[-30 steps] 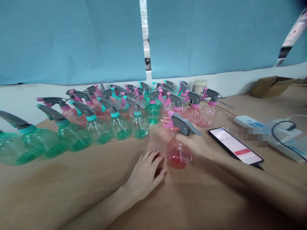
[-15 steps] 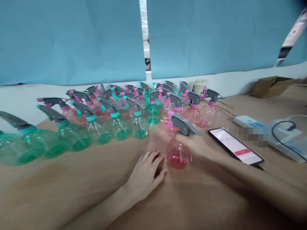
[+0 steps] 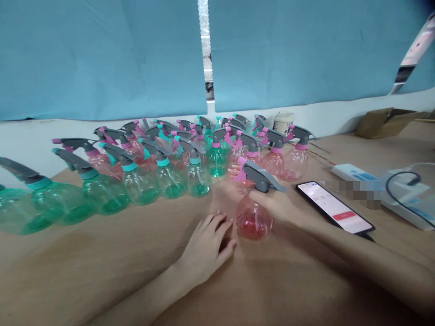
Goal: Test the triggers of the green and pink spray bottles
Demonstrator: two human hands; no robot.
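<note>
A pink spray bottle (image 3: 254,219) with a grey and pink trigger head stands upright on the wooden table (image 3: 112,267). Behind its neck and head is my right hand (image 3: 277,203), wrapped around it from the right. Some fingertips show at the left, beside the pink trigger; the rest of the grip is hidden by the bottle. Just left of the bottle, my left hand (image 3: 207,246) rests palm down on the table, loosely bent with fingers apart and nothing held. A clear bottle with green bottom and turquoise collar (image 3: 199,181) stands beyond it.
Rows of green bottles (image 3: 110,197) and pink bottles (image 3: 295,160) fill the back and left. To the right lie a phone (image 3: 335,206) and a white power strip (image 3: 356,174) with cables. A paper cup (image 3: 283,122) and cardboard box (image 3: 384,122) stand farther back.
</note>
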